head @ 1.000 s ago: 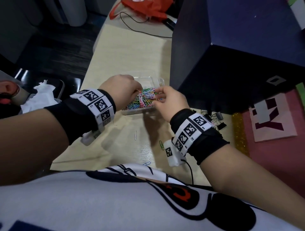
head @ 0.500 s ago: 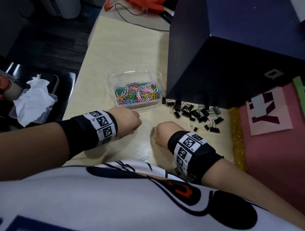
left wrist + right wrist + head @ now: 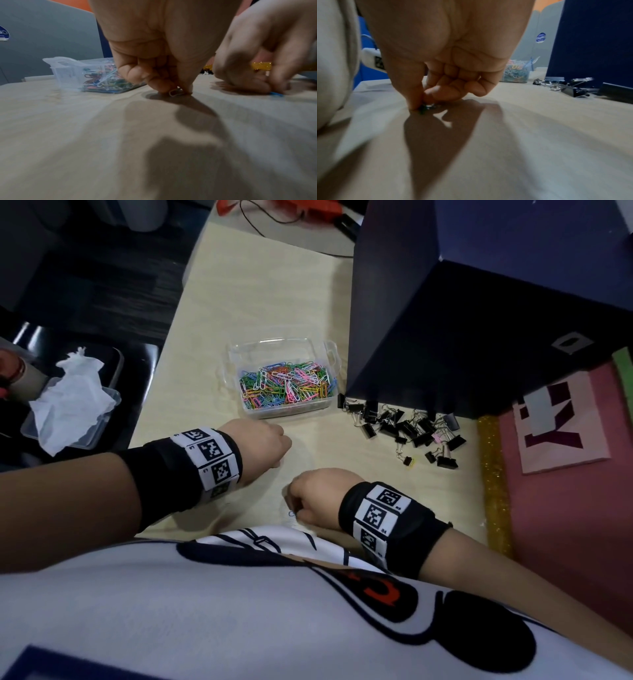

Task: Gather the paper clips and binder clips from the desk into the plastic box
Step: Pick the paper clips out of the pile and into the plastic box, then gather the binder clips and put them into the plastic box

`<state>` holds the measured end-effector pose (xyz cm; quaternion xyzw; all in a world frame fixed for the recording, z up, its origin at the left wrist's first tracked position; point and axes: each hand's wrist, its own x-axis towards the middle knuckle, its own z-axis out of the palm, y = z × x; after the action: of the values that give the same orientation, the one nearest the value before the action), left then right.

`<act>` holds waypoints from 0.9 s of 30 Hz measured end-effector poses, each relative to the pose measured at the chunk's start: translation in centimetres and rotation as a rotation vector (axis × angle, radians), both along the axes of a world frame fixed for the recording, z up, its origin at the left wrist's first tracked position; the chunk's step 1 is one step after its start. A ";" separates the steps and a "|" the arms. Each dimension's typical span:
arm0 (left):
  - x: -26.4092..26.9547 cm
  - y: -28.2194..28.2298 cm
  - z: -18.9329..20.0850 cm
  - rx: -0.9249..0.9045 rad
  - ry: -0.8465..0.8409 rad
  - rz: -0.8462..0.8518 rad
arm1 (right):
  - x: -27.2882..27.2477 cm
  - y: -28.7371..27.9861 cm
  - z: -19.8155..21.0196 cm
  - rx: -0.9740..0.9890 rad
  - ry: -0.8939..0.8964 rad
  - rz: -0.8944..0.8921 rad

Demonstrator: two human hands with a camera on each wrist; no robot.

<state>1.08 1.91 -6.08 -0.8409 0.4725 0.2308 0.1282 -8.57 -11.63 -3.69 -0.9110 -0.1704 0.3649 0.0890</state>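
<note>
A clear plastic box [image 3: 236, 361] [image 3: 63, 70] on the desk holds many coloured paper clips [image 3: 287, 386]. To its right lies a pile of black binder clips [image 3: 407, 428] [image 3: 570, 88]. My left hand [image 3: 270, 448] [image 3: 176, 92] is in front of the box, fingertips on the desk, pinching a pale paper clip [image 3: 175, 92]. Near the desk's front edge my right hand [image 3: 301, 508] [image 3: 423, 106] pinches a dark green paper clip [image 3: 426, 107] against the desk. A blue paper clip [image 3: 291, 513] [image 3: 276, 94] lies by its fingertips.
A large dark blue box [image 3: 479, 313] stands behind the binder clips. A pink board [image 3: 565, 474] and a glittery gold strip [image 3: 493, 484] lie at right. To the left of the desk, a tray holds crumpled tissue [image 3: 72, 398]. Orange fabric and a cable [image 3: 274, 213] sit at the far end.
Both hands left the box a second ago and dropped to the desk's front. Over the last half second they barely moved, the right hand settling nearer the front edge.
</note>
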 end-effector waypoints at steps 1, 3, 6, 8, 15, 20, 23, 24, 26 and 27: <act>0.0 0.0 0.1 -0.006 -0.007 0.004 | 0.3 -0.2 0.1 -0.023 -0.010 -0.015; -0.1 0.0 0.5 -0.049 -0.024 0.002 | 0.8 -0.7 0.3 -0.069 -0.042 -0.042; 0.3 -0.1 1.9 -0.239 -0.043 0.036 | 1.5 -1.5 0.6 -0.142 -0.116 -0.090; 1.1 -0.2 2.9 -0.375 -0.032 0.114 | 2.1 -2.2 0.9 -0.125 -0.148 -0.202; 4.8 -0.2 5.3 -0.590 -0.104 0.403 | 7.0 -3.2 3.3 0.212 -0.455 -0.809; 5.0 0.0 5.0 -0.494 -0.126 0.410 | 8.7 -3.1 3.5 0.352 -0.433 -0.961; 3.7 0.2 4.5 -0.356 -0.148 0.364 | 7.7 -3.4 3.0 0.264 -0.408 -0.920; 3.2 0.2 4.4 -0.316 -0.155 0.338 | 7.1 -3.6 2.9 0.235 -0.395 -0.907; 2.5 0.2 4.3 -0.251 -0.158 0.285 | 6.0 -4.1 2.5 0.194 -0.368 -0.906; 2.2 0.0 4.3 -0.228 -0.141 0.255 | 5.5 -4.3 2.2 0.190 -0.355 -0.919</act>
<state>3.23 1.93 -1.77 -0.9171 0.3751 0.1303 0.0346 -3.11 -15.93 -1.51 -0.9277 0.2035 0.1104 0.2928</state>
